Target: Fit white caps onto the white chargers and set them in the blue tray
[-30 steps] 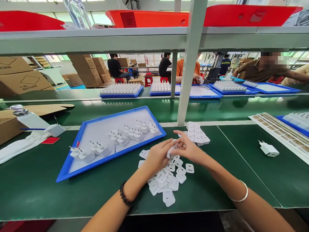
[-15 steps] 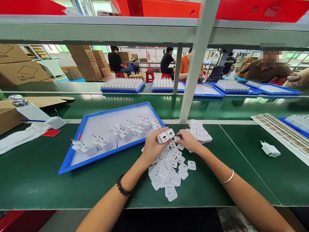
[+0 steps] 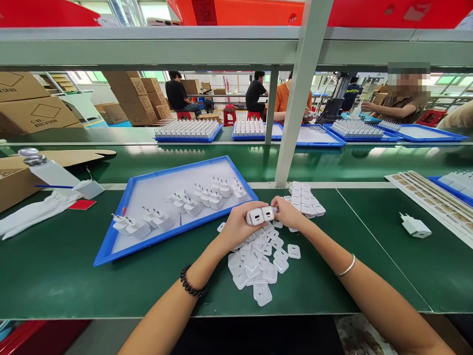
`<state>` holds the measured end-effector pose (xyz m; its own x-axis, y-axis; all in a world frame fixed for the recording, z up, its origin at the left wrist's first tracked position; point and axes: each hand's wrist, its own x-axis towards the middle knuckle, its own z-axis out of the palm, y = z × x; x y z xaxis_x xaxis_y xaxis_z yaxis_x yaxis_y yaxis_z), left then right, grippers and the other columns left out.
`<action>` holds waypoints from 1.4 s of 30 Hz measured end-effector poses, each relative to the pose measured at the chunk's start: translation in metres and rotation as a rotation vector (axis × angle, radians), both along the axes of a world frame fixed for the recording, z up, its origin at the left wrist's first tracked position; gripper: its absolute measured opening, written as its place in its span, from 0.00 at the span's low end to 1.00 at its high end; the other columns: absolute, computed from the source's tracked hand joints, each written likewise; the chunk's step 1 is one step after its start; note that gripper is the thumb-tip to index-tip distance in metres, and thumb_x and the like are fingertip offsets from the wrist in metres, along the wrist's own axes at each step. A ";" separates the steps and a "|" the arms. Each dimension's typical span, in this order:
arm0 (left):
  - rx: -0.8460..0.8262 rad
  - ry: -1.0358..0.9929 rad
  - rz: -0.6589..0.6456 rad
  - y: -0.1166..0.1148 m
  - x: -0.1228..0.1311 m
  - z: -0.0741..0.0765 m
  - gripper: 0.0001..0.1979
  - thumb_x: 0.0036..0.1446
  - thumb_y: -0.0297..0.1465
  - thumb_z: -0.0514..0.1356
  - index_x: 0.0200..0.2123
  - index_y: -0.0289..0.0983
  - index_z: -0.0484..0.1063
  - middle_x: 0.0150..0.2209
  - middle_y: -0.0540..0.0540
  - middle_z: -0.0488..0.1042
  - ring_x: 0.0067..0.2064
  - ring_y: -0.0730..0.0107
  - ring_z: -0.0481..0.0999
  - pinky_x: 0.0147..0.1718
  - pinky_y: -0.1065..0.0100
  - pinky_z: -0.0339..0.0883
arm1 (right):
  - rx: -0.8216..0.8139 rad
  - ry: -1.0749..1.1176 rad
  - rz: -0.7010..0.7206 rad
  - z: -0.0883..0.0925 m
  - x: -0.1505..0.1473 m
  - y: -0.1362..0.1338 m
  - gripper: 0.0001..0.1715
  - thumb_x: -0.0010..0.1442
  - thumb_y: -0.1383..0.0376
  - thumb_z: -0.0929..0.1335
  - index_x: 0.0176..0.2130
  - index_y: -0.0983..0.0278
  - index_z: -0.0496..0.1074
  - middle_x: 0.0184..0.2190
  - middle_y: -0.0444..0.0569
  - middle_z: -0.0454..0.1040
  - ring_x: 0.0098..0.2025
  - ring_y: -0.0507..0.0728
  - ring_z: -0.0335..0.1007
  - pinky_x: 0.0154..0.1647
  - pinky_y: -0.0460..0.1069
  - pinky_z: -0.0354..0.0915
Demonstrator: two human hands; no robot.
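Observation:
Two white USB wall chargers (image 3: 260, 216) sit side by side in my left hand (image 3: 238, 224), their port ends facing me. My fingers are wrapped round them from the left. Against the right side of the chargers, my right hand (image 3: 290, 214) has its thumb and fingers pinched together. A pale edge shows at its fingertips, apparently a small white cover plate, mostly hidden. Below both hands lies a loose pile of white cover plates (image 3: 254, 261) with small port slots. Just beyond my right hand is a neat block of white square pieces (image 3: 305, 197).
A blue-rimmed tray (image 3: 111, 251) at the left carries several plugs with pins up. One charger (image 3: 416, 227) lies at the right near cardboard strips (image 3: 428, 197). A metal post (image 3: 295, 108) rises ahead. White gloves (image 3: 40, 212) and a bottle (image 3: 51, 172) are far left; co-workers sit beyond.
My left hand has moved slightly right with the two chargers. The fingers of my right hand have come from the pile's far edge up against the chargers.

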<state>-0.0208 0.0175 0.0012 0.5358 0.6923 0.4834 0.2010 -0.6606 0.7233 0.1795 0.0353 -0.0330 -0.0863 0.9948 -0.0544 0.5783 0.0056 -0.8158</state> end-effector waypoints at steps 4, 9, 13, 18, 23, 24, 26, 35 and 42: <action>0.175 0.223 -0.080 0.000 -0.006 0.000 0.16 0.57 0.26 0.61 0.49 0.38 0.72 0.58 0.38 0.69 0.56 0.57 0.71 0.52 0.58 0.68 | -0.109 0.206 0.084 0.018 0.008 -0.012 0.17 0.47 0.70 0.71 0.37 0.61 0.64 0.26 0.40 0.68 0.31 0.54 0.68 0.32 0.49 0.62; 0.543 0.630 -0.121 -0.005 -0.005 -0.002 0.25 0.49 0.15 0.52 0.51 0.36 0.67 0.68 0.35 0.51 0.54 0.53 0.72 0.49 0.53 0.67 | -0.343 0.411 0.224 0.040 0.026 -0.027 0.25 0.45 0.62 0.75 0.41 0.64 0.66 0.22 0.38 0.66 0.27 0.52 0.68 0.30 0.48 0.64; 0.653 0.684 -0.198 -0.013 0.005 -0.007 0.28 0.49 0.14 0.50 0.54 0.35 0.64 0.68 0.36 0.52 0.54 0.55 0.72 0.51 0.53 0.65 | -0.530 0.611 0.323 0.048 0.027 -0.034 0.29 0.40 0.67 0.78 0.42 0.63 0.69 0.24 0.37 0.67 0.25 0.48 0.64 0.28 0.45 0.62; 0.560 0.549 -0.287 -0.019 0.012 -0.014 0.34 0.46 0.14 0.50 0.57 0.37 0.63 0.61 0.42 0.66 0.57 0.61 0.69 0.53 0.60 0.65 | -0.586 0.716 0.332 0.051 0.025 -0.039 0.36 0.40 0.70 0.78 0.49 0.61 0.68 0.34 0.40 0.71 0.25 0.46 0.64 0.26 0.43 0.61; 0.500 0.476 -0.238 -0.017 0.010 -0.016 0.32 0.45 0.15 0.51 0.55 0.38 0.65 0.55 0.43 0.72 0.54 0.61 0.71 0.54 0.60 0.64 | -0.465 0.580 0.333 0.051 0.023 -0.040 0.27 0.48 0.58 0.77 0.45 0.63 0.70 0.28 0.39 0.67 0.21 0.45 0.57 0.20 0.43 0.54; 0.516 0.472 -0.218 -0.017 0.009 -0.016 0.31 0.46 0.16 0.51 0.54 0.37 0.65 0.53 0.42 0.73 0.54 0.61 0.71 0.54 0.59 0.64 | -0.432 0.538 0.329 0.050 0.022 -0.041 0.25 0.50 0.55 0.76 0.44 0.64 0.71 0.26 0.38 0.65 0.21 0.45 0.55 0.20 0.43 0.52; 0.573 0.485 -0.194 -0.017 0.007 -0.014 0.28 0.47 0.16 0.51 0.53 0.35 0.66 0.51 0.40 0.74 0.53 0.59 0.72 0.54 0.56 0.64 | -0.387 0.471 0.319 0.050 0.018 -0.042 0.24 0.54 0.50 0.73 0.43 0.64 0.70 0.23 0.37 0.62 0.21 0.46 0.54 0.19 0.43 0.51; 0.569 0.474 -0.135 -0.015 0.002 -0.012 0.30 0.48 0.16 0.50 0.56 0.35 0.62 0.56 0.37 0.70 0.57 0.58 0.70 0.53 0.56 0.65 | -0.260 0.479 0.303 0.054 0.016 -0.046 0.25 0.49 0.54 0.75 0.43 0.63 0.72 0.33 0.44 0.70 0.29 0.50 0.64 0.27 0.46 0.61; 0.609 0.419 -0.116 -0.016 0.001 -0.013 0.31 0.47 0.16 0.50 0.56 0.34 0.61 0.58 0.35 0.69 0.58 0.57 0.69 0.50 0.57 0.66 | -0.150 0.506 0.208 0.056 0.012 -0.049 0.24 0.50 0.59 0.75 0.46 0.62 0.72 0.37 0.48 0.78 0.41 0.57 0.73 0.43 0.52 0.66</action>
